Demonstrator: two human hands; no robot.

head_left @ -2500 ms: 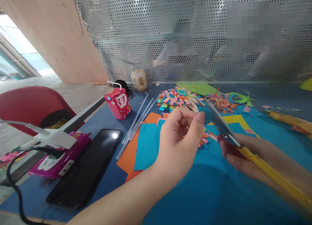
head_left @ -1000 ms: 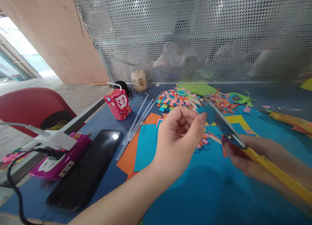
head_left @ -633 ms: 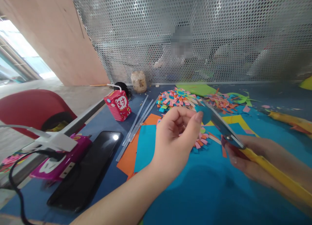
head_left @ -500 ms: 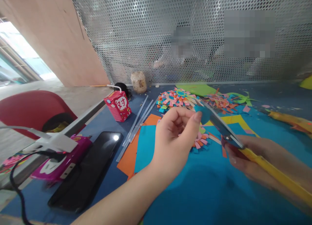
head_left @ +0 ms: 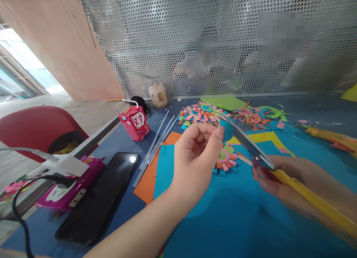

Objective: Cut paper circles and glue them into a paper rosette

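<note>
Between thumb and fingertips, my left hand (head_left: pixel 196 153) pinches a small rounded piece of blue paper (head_left: pixel 227 130). My right hand (head_left: pixel 290 180) is wrapped round the yellow handles of a pair of scissors (head_left: pixel 252 148). The scissors' metal blades point up and left, their tips beside the blue piece. I cannot tell whether the blades touch its edge. Below the blades, partly behind my left hand, lies a fringed paper flower (head_left: pixel 227 158) in pink, orange and green. Large blue paper (head_left: pixel 223 217) spreads beneath both hands.
A pile of fringed paper flowers (head_left: pixel 199 112) and paper scraps (head_left: pixel 251 116) lie towards the perforated metal screen (head_left: pixel 173 34). On the left are a red drink box (head_left: pixel 135 124), clear sticks (head_left: pixel 157 142), a black phone (head_left: pixel 97 198) and a purple power strip (head_left: pixel 69 187). A yellow tool (head_left: pixel 331 137) lies right.
My left hand has shifted slightly left with the blue paper piece, showing more of the fringed flower. The scissors' blades have moved slightly left too, and both hands keep their hold.
</note>
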